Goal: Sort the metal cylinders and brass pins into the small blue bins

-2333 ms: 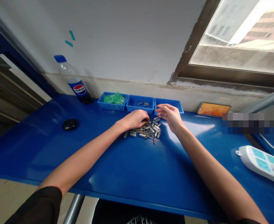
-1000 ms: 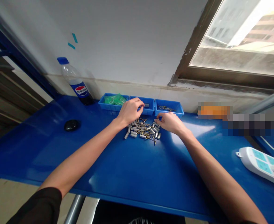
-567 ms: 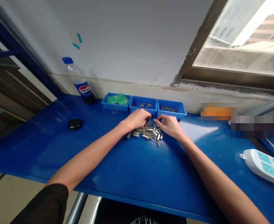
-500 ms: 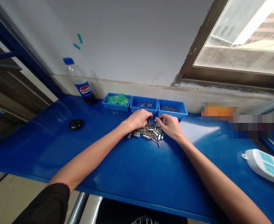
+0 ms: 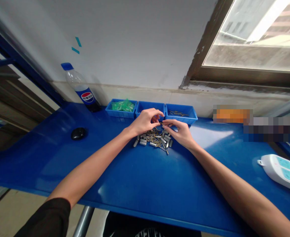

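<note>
Over a pile on the table, my left hand (image 5: 146, 121) and my right hand (image 5: 181, 131) meet at the fingertips. Both pinch around a small, thin metal pin (image 5: 162, 123), dark and brass-coloured, mostly covered by the fingers. The left index finger arches above it. Below them lies the pile of thin brass-and-grey metal pins (image 5: 155, 134) mixed with short silver metal cylinders (image 5: 153, 144). Behind the hands, the middle blue bin (image 5: 140, 104) is partly hidden by my left hand. The right blue bin (image 5: 193, 113) holds several similar pins.
The left blue bin (image 5: 110, 111) contains green plastic packets (image 5: 122, 105). A cola bottle (image 5: 82, 90) stands against the wall, with a black mouse (image 5: 78, 133) nearer me. On the right are a white power strip (image 5: 280, 168) and a blurred orange item (image 5: 232, 115). The blue table's (image 5: 135, 187) front edge is near me.
My hands have risen slightly from the pile and come together at the fingertips, with a thin pin now between them. My left hand now covers part of the middle bin. The view shifted slightly.
</note>
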`<move>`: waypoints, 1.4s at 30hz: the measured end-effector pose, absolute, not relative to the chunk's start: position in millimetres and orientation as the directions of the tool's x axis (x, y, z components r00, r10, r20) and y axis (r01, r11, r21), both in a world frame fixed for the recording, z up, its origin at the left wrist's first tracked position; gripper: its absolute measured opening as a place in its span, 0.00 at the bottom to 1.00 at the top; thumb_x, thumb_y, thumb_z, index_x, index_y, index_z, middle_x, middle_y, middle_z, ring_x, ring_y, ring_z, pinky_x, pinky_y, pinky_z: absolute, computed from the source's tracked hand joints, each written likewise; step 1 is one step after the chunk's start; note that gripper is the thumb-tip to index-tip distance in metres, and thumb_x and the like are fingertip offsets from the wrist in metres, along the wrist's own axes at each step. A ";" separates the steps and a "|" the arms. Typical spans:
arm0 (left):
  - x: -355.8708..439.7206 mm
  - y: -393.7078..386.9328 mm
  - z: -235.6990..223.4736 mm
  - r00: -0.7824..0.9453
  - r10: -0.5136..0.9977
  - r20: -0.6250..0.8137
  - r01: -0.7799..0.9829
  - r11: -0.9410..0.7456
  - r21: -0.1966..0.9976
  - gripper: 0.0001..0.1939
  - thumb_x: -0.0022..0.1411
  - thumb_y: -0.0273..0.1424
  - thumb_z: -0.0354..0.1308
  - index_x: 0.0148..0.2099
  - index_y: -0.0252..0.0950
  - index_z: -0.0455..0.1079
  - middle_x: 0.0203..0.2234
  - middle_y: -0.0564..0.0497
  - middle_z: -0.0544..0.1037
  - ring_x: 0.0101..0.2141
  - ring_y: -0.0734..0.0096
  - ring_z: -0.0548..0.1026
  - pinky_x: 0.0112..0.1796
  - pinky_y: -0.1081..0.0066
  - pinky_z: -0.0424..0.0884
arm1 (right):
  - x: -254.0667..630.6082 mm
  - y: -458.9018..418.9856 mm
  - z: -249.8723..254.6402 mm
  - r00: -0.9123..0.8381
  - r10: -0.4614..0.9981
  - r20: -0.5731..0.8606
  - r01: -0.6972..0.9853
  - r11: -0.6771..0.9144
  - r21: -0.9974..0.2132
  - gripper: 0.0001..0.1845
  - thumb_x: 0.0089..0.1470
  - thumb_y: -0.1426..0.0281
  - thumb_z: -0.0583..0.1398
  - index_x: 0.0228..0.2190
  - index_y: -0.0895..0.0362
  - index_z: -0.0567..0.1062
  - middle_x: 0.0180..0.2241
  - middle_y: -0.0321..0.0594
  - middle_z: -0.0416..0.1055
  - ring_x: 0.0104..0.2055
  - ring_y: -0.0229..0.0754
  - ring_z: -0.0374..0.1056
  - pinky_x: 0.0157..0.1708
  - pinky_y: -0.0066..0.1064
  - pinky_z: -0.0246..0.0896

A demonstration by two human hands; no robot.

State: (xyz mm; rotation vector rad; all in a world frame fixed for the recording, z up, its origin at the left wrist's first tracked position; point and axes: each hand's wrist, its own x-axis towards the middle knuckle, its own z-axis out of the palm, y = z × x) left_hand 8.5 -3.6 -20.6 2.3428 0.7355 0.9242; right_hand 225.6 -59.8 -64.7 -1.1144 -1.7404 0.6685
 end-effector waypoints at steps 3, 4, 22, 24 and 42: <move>10.5 -7.2 -21.3 0.618 0.641 0.455 0.291 -0.724 0.625 0.11 0.59 0.22 0.66 0.46 0.33 0.77 0.42 0.46 0.80 0.34 0.73 0.80 0.38 0.71 0.78 | 228.9 -55.4 -68.7 -0.136 0.936 0.323 0.243 0.348 -0.905 0.16 0.56 0.55 0.69 0.41 0.52 0.85 0.41 0.42 0.84 0.43 0.49 0.79 0.50 0.44 0.74; 11.5 -8.1 -21.8 0.616 0.642 0.457 0.287 -0.723 0.628 0.10 0.60 0.22 0.66 0.45 0.32 0.77 0.42 0.46 0.80 0.34 0.72 0.81 0.38 0.71 0.78 | 229.5 -54.6 -69.2 -0.137 0.945 0.297 0.206 0.320 -0.925 0.16 0.55 0.55 0.70 0.40 0.51 0.85 0.41 0.42 0.84 0.43 0.49 0.79 0.51 0.44 0.74; 1.9 8.0 -35.3 0.844 0.494 0.209 0.441 -0.861 0.255 0.12 0.65 0.19 0.59 0.43 0.35 0.83 0.41 0.43 0.84 0.45 0.59 0.81 0.47 0.63 0.76 | 228.9 -57.8 -63.5 0.292 0.896 0.334 0.133 0.308 -0.942 0.24 0.55 0.54 0.68 0.47 0.55 0.80 0.47 0.49 0.83 0.40 0.49 0.82 0.46 0.45 0.79; 3.3 5.6 -33.6 0.831 0.520 0.199 0.476 -0.849 0.230 0.10 0.66 0.20 0.60 0.41 0.35 0.82 0.39 0.43 0.83 0.42 0.59 0.81 0.44 0.64 0.76 | 229.4 -57.4 -63.2 0.293 0.895 0.336 0.157 0.301 -0.940 0.22 0.56 0.53 0.67 0.45 0.55 0.81 0.44 0.48 0.83 0.36 0.48 0.81 0.40 0.43 0.79; 3.7 4.5 -22.8 0.735 0.569 0.369 0.428 -0.811 0.398 0.08 0.65 0.24 0.62 0.45 0.34 0.80 0.41 0.45 0.84 0.41 0.63 0.81 0.45 0.65 0.75 | 231.9 -55.3 -65.7 0.079 0.941 0.330 0.275 0.298 -0.914 0.18 0.57 0.55 0.68 0.43 0.53 0.82 0.40 0.43 0.83 0.43 0.49 0.80 0.49 0.42 0.74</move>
